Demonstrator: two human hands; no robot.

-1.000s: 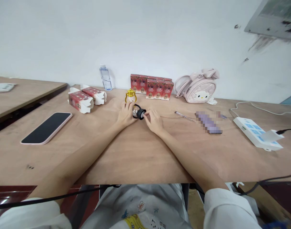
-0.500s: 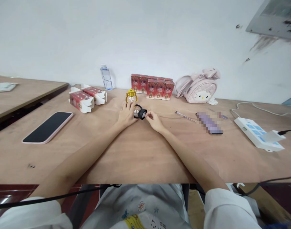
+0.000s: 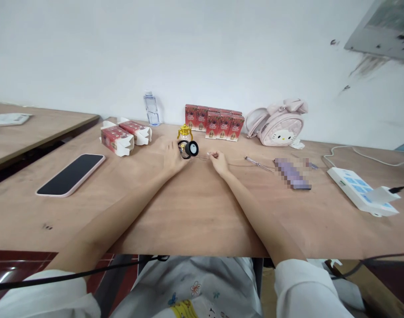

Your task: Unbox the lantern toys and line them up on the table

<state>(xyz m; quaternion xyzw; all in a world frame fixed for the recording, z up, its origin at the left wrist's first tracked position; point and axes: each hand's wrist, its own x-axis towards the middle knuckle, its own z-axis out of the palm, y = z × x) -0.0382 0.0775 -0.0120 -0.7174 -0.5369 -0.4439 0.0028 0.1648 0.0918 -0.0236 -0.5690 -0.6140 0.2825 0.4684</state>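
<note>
Tilted on its side, a small black lantern point(image 3: 192, 149) turns its round base toward me and to the right. My left hand point(image 3: 173, 159) grips it from the left, its fingers partly hidden behind the lantern's clear body. To the right, my right hand point(image 3: 219, 163) is closed in a pinch on a small clear plastic piece point(image 3: 204, 156), apart from the lantern. Just behind the black lantern stands a similar gold lantern point(image 3: 184, 131).
Red printed boxes point(image 3: 219, 126) stand by the wall, left of a pink bag point(image 3: 280, 131). Two opened red boxes point(image 3: 117, 140), a bottle point(image 3: 152, 109) and a phone point(image 3: 71, 175) are left. A screwdriver point(image 3: 257, 163), a blurred purple object point(image 3: 292, 173) and a power strip point(image 3: 357, 187) lie right.
My right hand has drawn away from the lantern's base to the right, with the clear piece in its fingers. The base has turned more toward me.
</note>
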